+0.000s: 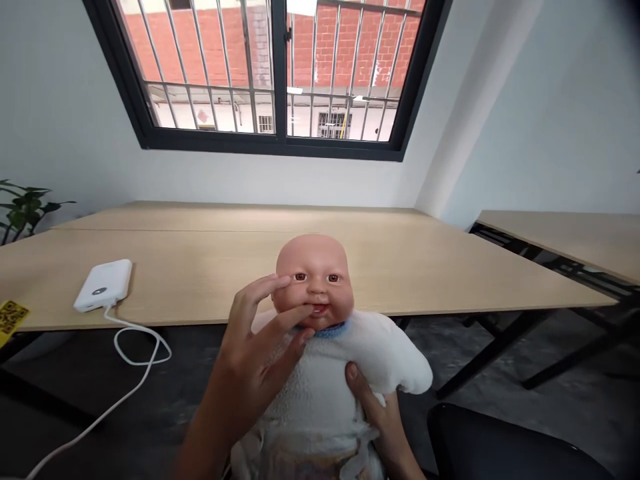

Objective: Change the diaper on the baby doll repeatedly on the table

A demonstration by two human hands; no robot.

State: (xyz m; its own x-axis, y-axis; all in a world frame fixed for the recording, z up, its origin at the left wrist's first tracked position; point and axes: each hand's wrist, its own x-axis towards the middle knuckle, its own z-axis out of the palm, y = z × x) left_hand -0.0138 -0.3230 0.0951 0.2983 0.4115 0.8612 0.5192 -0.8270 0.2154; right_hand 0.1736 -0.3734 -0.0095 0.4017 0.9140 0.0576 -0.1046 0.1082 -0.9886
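Note:
A baby doll (316,267) with a bald head, brown eyes and a white fuzzy top with a blue collar is upright in front of the table edge, facing the camera. My left hand (255,347) is at its face with fingers spread; one fingertip touches the corner of the mouth, another the cheek beside the eye, and the thumb is near the chin. My right hand (375,413) grips the doll's side under its arm, thumb on the front of the top and the other fingers hidden behind.
The wooden table (200,267) spans the view behind the doll. A white power bank (106,283) with a white cable lies on its left part. A black chair (500,447) stands lower right; a second table (565,233) is at right.

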